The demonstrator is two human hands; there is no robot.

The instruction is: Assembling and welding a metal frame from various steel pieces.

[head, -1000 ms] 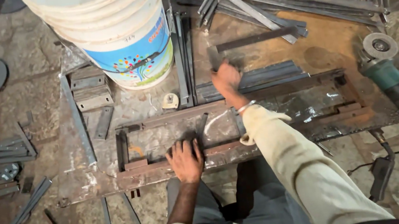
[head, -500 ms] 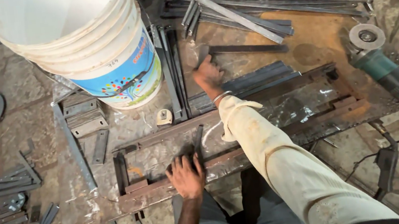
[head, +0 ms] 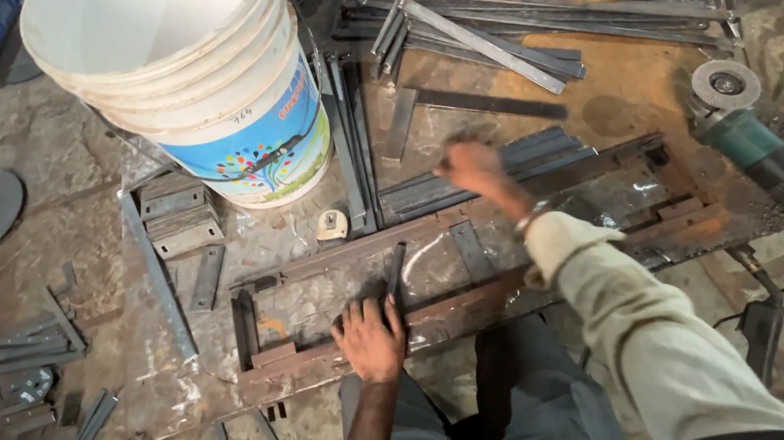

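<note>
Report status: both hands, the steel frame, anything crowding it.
Left hand flat on the frame, touching a short dark bar. Right hand blurred over the flat strips, grip unclear. Bucket and angle grinder close by.

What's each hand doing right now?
Left hand: open, pressed flat on the metal frame, touching a short dark bar.
Right hand: blurred over the flat bars; grip cannot be told.
</note>
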